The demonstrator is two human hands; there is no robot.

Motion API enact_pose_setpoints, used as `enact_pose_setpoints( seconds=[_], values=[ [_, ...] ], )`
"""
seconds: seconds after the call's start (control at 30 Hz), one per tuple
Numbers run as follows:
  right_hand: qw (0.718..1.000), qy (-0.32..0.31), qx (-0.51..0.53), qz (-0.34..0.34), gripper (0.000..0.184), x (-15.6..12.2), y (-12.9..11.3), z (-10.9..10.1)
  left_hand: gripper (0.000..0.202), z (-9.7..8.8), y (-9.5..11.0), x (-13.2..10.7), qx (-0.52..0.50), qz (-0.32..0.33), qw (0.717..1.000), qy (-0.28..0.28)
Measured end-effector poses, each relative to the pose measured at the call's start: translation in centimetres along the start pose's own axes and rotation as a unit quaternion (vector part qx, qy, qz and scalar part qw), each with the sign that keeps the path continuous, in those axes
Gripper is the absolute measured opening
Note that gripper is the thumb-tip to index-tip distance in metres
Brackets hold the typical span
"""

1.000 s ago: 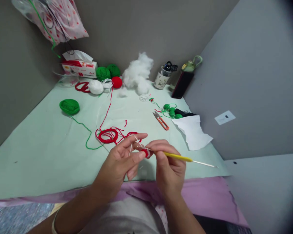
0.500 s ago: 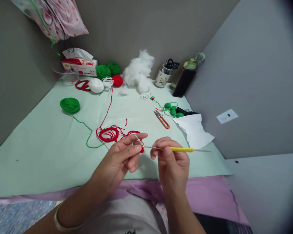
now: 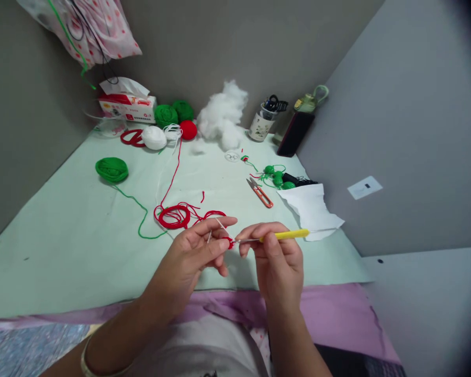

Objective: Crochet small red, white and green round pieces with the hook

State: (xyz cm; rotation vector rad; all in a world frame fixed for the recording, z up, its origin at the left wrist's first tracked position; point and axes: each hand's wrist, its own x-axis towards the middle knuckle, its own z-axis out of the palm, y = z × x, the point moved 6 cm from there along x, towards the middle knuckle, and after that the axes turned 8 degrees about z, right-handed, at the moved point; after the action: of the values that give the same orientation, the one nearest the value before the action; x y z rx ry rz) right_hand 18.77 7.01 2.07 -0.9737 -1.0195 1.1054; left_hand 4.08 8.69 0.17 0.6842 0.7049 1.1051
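Between the thumb and fingers of my left hand (image 3: 202,248) is a small red and white crochet piece (image 3: 230,242). White yarn (image 3: 221,225) runs up from it over my raised index finger. My right hand (image 3: 278,254) is closed round the yellow handle of a crochet hook (image 3: 292,234), its metal shaft pointing left. The hook's tip meets the edge of the crochet piece; the exact stitch is too small to make out. Just beyond my left hand lies a coil of red yarn (image 3: 175,216) with loose strands.
Orange thread snips (image 3: 260,192) and white paper (image 3: 312,207) lie to the right, near green crocheted balls (image 3: 278,178). A green yarn ball (image 3: 112,169) sits at left. White stuffing (image 3: 223,115), a tissue box (image 3: 128,107), a pen cup (image 3: 262,123) and a bottle (image 3: 304,107) line the back.
The hook's handle end has tilted upward, and my right hand has shifted slightly left. The crochet piece has turned a little in my left fingers, showing its red side more.
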Motion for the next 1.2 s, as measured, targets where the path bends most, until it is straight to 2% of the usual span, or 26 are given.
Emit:
enact_pose_setpoints(
  seconds=[0.1, 0.17, 0.27, 0.33, 0.37, 0.4, 0.43, 0.5, 0.53, 0.6, 0.67, 0.77, 0.83, 0.9, 0.93, 0.97, 1.03, 1.1, 1.13, 1.2],
  values=[
    [0.992, 0.005, -0.1, -0.078, 0.018, -1.0, -1.0, 0.0, 0.032, -0.1, 0.6, 0.0, 0.052, 0.054, 0.997, 0.014],
    [0.973, -0.003, -0.177, -0.15, 0.022, -1.7, -1.6, 0.3, 0.036, -0.1, 0.9, -0.1, 0.076, 0.089, 0.993, 0.03],
    [0.917, -0.028, -0.311, -0.247, 0.029, -2.7, -1.8, 1.1, 0.045, -0.1, 0.9, -0.3, 0.086, 0.104, 0.989, 0.059],
    [0.871, -0.026, -0.395, -0.291, 0.034, -3.1, -1.7, 1.6, 0.051, 0.0, 0.5, -0.3, 0.055, 0.077, 0.994, 0.051],
    [0.858, -0.021, -0.417, -0.298, 0.035, -3.1, -1.6, 1.7, 0.053, 0.2, 0.1, -0.3, 0.026, 0.048, 0.998, 0.037],
    [0.861, -0.016, -0.416, -0.292, 0.035, -3.0, -1.5, 1.7, 0.053, 0.3, -0.2, -0.3, -0.006, 0.012, 1.0, 0.021],
    [0.88, -0.006, -0.386, -0.278, 0.032, -2.8, -1.6, 1.4, 0.051, 0.4, -0.5, -0.3, -0.036, -0.023, 0.999, 0.008],
    [0.94, 0.021, -0.265, -0.215, 0.025, -2.0, -1.5, 0.6, 0.045, 0.4, -0.7, -0.2, -0.076, -0.064, 0.995, 0.0],
    [0.965, 0.031, -0.191, -0.176, 0.024, -1.6, -1.4, 0.3, 0.043, 0.3, -0.7, -0.1, -0.084, -0.065, 0.994, 0.001],
    [0.99, 0.029, -0.077, -0.114, 0.022, -0.8, -0.9, 0.1, 0.04, 0.3, -0.4, 0.0, -0.078, -0.045, 0.996, -0.004],
    [0.995, 0.004, -0.046, -0.085, 0.02, -0.4, -0.6, 0.6, 0.037, 0.5, -0.3, 0.1, -0.055, -0.022, 0.998, -0.018],
    [0.985, 0.01, -0.125, -0.117, 0.021, -0.7, -0.6, 0.9, 0.039, 0.6, -0.5, 0.0, -0.016, 0.011, 1.0, -0.018],
    [0.955, 0.018, -0.235, -0.179, 0.027, -1.4, -1.0, 1.1, 0.043, 0.6, -0.6, 0.0, -0.014, 0.02, 1.0, -0.006],
    [0.913, 0.016, -0.326, -0.244, 0.035, -2.1, -1.3, 1.5, 0.044, 0.5, -0.9, 0.0, -0.045, -0.005, 0.999, -0.002],
    [0.902, 0.013, -0.345, -0.26, 0.037, -2.3, -1.3, 1.5, 0.043, 0.4, -1.1, 0.1, -0.066, -0.027, 0.997, -0.002],
    [0.903, 0.018, -0.34, -0.262, 0.037, -2.3, -1.4, 1.3, 0.04, 0.4, -1.2, 0.1, -0.087, -0.048, 0.995, 0.0],
    [0.94, 0.041, -0.26, -0.216, 0.03, -1.8, -1.3, 0.4, 0.033, 0.2, -1.3, 0.3, -0.114, -0.071, 0.991, 0.004],
    [0.98, 0.052, -0.137, -0.135, 0.024, -1.0, -0.8, -0.4, 0.03, 0.0, -1.0, 0.5, -0.115, -0.058, 0.992, 0.007],
    [0.99, 0.049, -0.087, -0.102, 0.023, -0.7, -0.4, -0.5, 0.031, 0.0, -0.9, 0.6, -0.107, -0.047, 0.993, 0.005],
    [0.996, 0.026, -0.049, -0.068, 0.018, -0.3, 0.0, -0.3, 0.033, 0.3, -0.7, 0.6, -0.079, -0.024, 0.997, -0.006]
  ],
)
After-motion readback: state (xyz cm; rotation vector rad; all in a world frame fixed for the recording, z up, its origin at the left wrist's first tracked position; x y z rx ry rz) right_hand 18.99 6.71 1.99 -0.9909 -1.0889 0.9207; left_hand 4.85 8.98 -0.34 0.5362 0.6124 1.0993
